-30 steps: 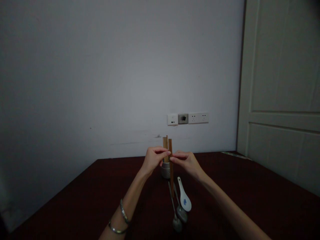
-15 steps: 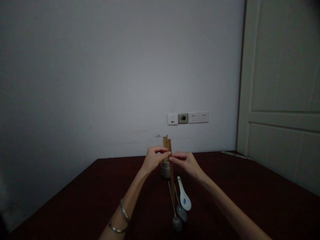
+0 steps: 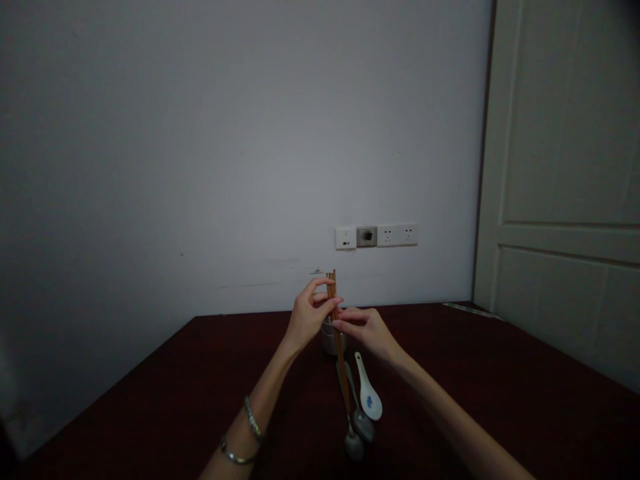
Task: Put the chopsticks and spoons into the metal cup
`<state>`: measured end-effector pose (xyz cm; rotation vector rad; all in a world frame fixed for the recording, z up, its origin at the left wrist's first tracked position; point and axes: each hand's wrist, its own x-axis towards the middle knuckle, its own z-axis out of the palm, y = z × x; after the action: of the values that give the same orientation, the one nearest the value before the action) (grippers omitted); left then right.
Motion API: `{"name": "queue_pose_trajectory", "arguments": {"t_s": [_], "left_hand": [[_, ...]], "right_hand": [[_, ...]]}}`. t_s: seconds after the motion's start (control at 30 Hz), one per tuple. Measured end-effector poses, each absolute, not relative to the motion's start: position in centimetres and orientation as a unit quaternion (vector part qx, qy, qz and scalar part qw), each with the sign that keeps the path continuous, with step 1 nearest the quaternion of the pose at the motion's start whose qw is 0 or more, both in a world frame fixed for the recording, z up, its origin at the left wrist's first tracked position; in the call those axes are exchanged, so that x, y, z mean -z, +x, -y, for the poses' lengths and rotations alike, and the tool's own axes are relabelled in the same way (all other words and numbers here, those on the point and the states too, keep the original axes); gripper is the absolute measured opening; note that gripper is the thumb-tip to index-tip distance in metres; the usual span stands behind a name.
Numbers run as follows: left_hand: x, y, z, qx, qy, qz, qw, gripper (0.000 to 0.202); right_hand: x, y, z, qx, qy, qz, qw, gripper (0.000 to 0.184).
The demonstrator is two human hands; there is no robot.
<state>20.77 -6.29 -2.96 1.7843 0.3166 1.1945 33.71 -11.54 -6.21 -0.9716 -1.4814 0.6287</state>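
Both my hands pinch a pair of brown wooden chopsticks (image 3: 341, 363) held upright over the dark red table (image 3: 150, 413). My left hand (image 3: 306, 317) grips them near the top, thumb and fingers closed. My right hand (image 3: 364, 330) pinches them a little lower. Their lower tips reach down toward the spoons. Behind my hands stands a small pale holder cup (image 3: 330, 341) with more chopsticks (image 3: 330, 279) sticking up out of it.
A white ceramic spoon with a blue mark (image 3: 369, 397) and two metal spoons (image 3: 355, 430) lie on the table below my hands. Wall sockets (image 3: 376, 235) sit on the grey wall; a pale door (image 3: 565, 187) stands at the right.
The held chopsticks have dropped lower and tilted slightly, their tops now near the ones in the cup. My right hand moved down a little; my left hand's fingers lifted.
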Motion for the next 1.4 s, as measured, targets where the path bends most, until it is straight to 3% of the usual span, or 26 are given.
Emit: {"name": "queue_pose_trajectory", "arguments": {"t_s": [0.47, 0.8, 1.13, 1.4], "left_hand": [[3.1, 20.5, 5.7, -0.484, 0.716, -0.143, 0.483, 0.037], [3.0, 20.6, 5.8, -0.479, 0.696, -0.146, 0.515, 0.043], [2.9, 20.5, 5.9, -0.463, 0.701, -0.122, 0.528, 0.049], [2.9, 20.5, 6.0, -0.464, 0.697, -0.132, 0.530, 0.042]], "right_hand": [[7.2, 33.7, 10.9, -0.294, -0.412, 0.614, 0.606, 0.024], [7.1, 33.1, 11.3, -0.461, -0.397, 0.513, 0.606, 0.037], [7.0, 32.9, 11.6, -0.476, -0.395, 0.503, 0.604, 0.034], [7.3, 33.2, 11.4, -0.469, -0.393, 0.519, 0.596, 0.033]]}}
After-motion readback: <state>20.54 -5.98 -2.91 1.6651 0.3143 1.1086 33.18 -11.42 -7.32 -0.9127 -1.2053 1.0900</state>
